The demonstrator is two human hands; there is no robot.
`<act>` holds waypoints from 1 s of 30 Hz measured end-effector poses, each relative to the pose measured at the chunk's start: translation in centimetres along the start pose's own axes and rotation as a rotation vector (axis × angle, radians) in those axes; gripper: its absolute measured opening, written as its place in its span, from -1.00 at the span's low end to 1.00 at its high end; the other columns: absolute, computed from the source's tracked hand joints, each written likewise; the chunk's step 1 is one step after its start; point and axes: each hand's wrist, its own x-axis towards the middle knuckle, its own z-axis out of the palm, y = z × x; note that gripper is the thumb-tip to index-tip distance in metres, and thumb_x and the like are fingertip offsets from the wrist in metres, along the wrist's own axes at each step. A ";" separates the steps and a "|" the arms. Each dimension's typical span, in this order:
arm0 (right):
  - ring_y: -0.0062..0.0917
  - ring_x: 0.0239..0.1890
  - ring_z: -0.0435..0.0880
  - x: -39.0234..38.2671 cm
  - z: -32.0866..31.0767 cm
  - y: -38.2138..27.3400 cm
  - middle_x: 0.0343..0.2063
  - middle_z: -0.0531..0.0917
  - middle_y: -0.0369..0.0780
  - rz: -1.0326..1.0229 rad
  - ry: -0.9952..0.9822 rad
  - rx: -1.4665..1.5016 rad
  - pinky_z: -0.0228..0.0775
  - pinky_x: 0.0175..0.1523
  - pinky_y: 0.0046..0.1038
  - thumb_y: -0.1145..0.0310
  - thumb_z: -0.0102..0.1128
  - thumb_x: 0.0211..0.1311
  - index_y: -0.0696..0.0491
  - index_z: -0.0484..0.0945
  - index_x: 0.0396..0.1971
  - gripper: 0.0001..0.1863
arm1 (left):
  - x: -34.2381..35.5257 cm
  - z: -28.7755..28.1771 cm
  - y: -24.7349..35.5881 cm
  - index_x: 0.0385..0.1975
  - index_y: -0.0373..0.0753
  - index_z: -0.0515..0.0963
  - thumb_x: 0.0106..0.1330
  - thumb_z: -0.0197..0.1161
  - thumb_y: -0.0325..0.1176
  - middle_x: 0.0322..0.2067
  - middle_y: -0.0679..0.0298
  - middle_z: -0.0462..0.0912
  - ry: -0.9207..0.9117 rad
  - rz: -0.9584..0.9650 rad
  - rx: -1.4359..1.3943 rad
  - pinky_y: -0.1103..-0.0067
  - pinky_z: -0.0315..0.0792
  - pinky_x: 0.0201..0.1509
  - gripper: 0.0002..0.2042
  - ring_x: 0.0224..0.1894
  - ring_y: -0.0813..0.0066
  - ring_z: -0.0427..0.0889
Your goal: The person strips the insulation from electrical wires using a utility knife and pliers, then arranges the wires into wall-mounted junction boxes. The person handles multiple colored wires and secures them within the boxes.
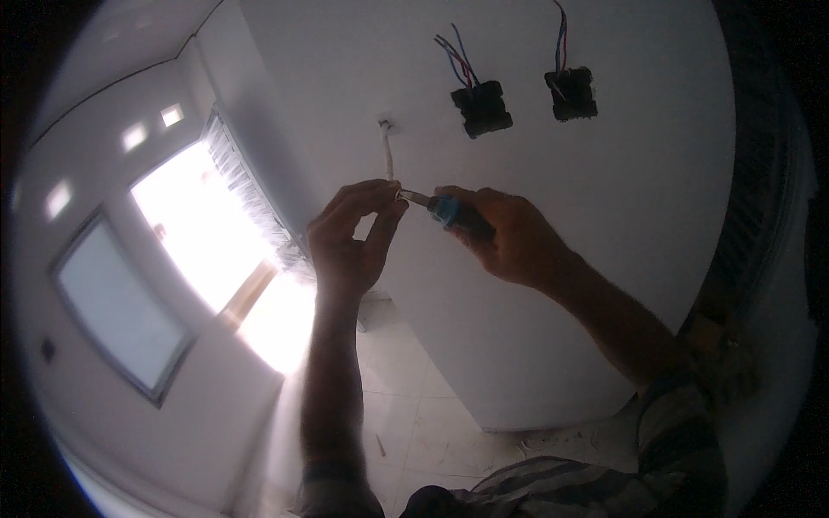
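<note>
A white cable [388, 154] comes out of a small hole in the white wall and hangs down to my left hand [350, 237]. The thumb and index finger of that hand pinch the cable near its lower end. My right hand [514, 237] is wrapped round a blue-and-dark-handled tool [449, 211]. Its narrow metal end [415, 198] points left and meets the cable end at my left fingertips. Whether this metal end is a blade or a pair of jaws is too blurred to tell.
Two dark square wall boxes [483, 110] [571, 93] sit upper right, with red and blue wires [459, 59] sticking out. On the left are a bright doorway [203, 224] and a framed pane [123, 302]. Bits of debris lie on the tiled floor [414, 432] below.
</note>
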 end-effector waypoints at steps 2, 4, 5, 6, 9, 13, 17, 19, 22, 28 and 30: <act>-0.33 -0.37 0.71 0.1 0.0 -0.4 -0.34 0.67 -0.04 0.062 -0.070 0.122 0.59 -0.19 -0.34 0.30 0.27 0.26 0.12 0.47 0.07 -0.58 | 0.0 -0.1 0.3 -0.28 -0.24 0.69 0.19 0.41 -0.36 -0.24 0.18 0.73 -0.023 -0.032 -0.027 0.51 0.57 -0.18 -0.84 -0.19 0.41 0.72; -0.34 -0.39 0.71 0.3 -0.9 -1.4 -0.37 0.67 -0.04 0.153 -0.178 0.209 0.59 -0.21 -0.33 0.30 0.21 0.31 0.14 0.50 0.00 -0.66 | -0.1 -0.1 0.3 -0.27 -0.25 0.68 0.19 0.42 -0.34 -0.25 0.18 0.74 -0.039 -0.074 -0.046 0.50 0.58 -0.16 -0.82 -0.19 0.42 0.72; -0.34 -0.39 0.71 0.3 -1.3 -1.6 -0.38 0.67 -0.04 0.203 -0.222 0.221 0.59 -0.21 -0.33 0.30 0.20 0.31 0.14 0.51 -0.01 -0.67 | -0.2 0.0 0.1 -0.27 -0.25 0.68 0.19 0.42 -0.34 -0.26 0.18 0.74 -0.044 -0.100 -0.050 0.50 0.58 -0.15 -0.82 -0.19 0.42 0.72; -0.34 -0.39 0.71 0.4 -1.5 -1.9 -0.39 0.67 -0.05 0.252 -0.266 0.233 0.59 -0.21 -0.32 0.30 0.20 0.32 0.15 0.51 -0.03 -0.68 | -0.2 0.1 0.0 -0.27 -0.25 0.67 0.19 0.42 -0.33 -0.26 0.18 0.74 -0.048 -0.126 -0.054 0.50 0.58 -0.14 -0.82 -0.20 0.43 0.72; -0.33 -0.40 0.71 0.5 -1.9 -1.9 -0.40 0.67 -0.04 0.302 -0.331 0.217 0.59 -0.21 -0.31 0.30 0.19 0.32 0.16 0.51 -0.04 -0.69 | -0.5 0.3 0.5 -0.26 -0.24 0.68 0.25 0.36 -0.29 -0.26 0.16 0.74 -0.062 -0.145 0.050 0.51 0.57 -0.12 -0.82 -0.20 0.45 0.73; -0.33 -0.40 0.71 -0.2 -0.8 -1.0 -0.39 0.67 -0.05 0.124 -0.149 0.157 0.58 -0.22 -0.31 0.29 0.19 0.32 0.16 0.51 -0.03 -0.68 | -1.1 0.9 0.7 -0.24 -0.22 0.68 0.35 0.25 -0.27 -0.27 0.15 0.74 0.048 -0.083 0.125 0.53 0.58 -0.15 -0.82 -0.23 0.46 0.73; -0.31 -0.32 0.72 -0.1 -1.4 -0.9 -0.31 0.68 -0.04 0.051 -0.090 -0.038 0.58 -0.14 -0.33 0.33 0.25 0.27 0.11 0.51 0.02 -0.64 | -1.6 1.8 0.9 -0.23 -0.24 0.68 0.41 0.18 -0.31 -0.29 0.15 0.74 0.150 -0.121 0.142 0.54 0.58 -0.18 -0.82 -0.26 0.46 0.74; -0.35 -0.37 0.70 -0.4 -1.3 -0.6 -0.36 0.67 -0.05 -0.037 -0.029 -0.168 0.58 -0.24 -0.35 0.38 0.29 0.21 0.09 0.46 0.05 -0.59 | -2.0 2.2 1.1 -0.24 -0.26 0.68 0.42 0.16 -0.34 -0.29 0.15 0.74 0.196 -0.143 0.127 0.54 0.58 -0.18 -0.82 -0.28 0.45 0.74; -0.36 -0.38 0.70 -0.2 -1.5 -1.2 -0.36 0.66 -0.05 -0.028 -0.064 -0.258 0.58 -0.24 -0.34 0.40 0.34 0.14 0.05 0.43 0.10 -0.50 | -2.5 2.3 1.0 -0.24 -0.30 0.67 0.42 0.15 -0.36 -0.31 0.14 0.74 0.256 -0.168 0.071 0.54 0.58 -0.18 -0.81 -0.29 0.45 0.74; -0.35 -0.35 0.70 -0.6 -2.3 -1.2 -0.35 0.65 -0.07 -0.014 -0.085 -0.344 0.59 -0.21 -0.36 0.39 0.41 0.06 0.04 0.42 0.10 -0.44 | -3.1 2.7 0.9 -0.22 -0.33 0.65 0.41 0.15 -0.37 -0.31 0.13 0.72 0.292 -0.176 -0.038 0.52 0.58 -0.18 -0.82 -0.29 0.42 0.72; -0.34 -0.34 0.70 -0.6 -2.6 -1.4 -0.36 0.65 -0.08 -0.023 -0.091 -0.380 0.59 -0.22 -0.36 0.40 0.42 0.05 0.04 0.42 0.09 -0.44 | -3.3 2.8 0.6 -0.23 -0.34 0.63 0.41 0.15 -0.38 -0.29 0.13 0.71 0.300 -0.181 -0.019 0.51 0.58 -0.19 -0.83 -0.28 0.41 0.71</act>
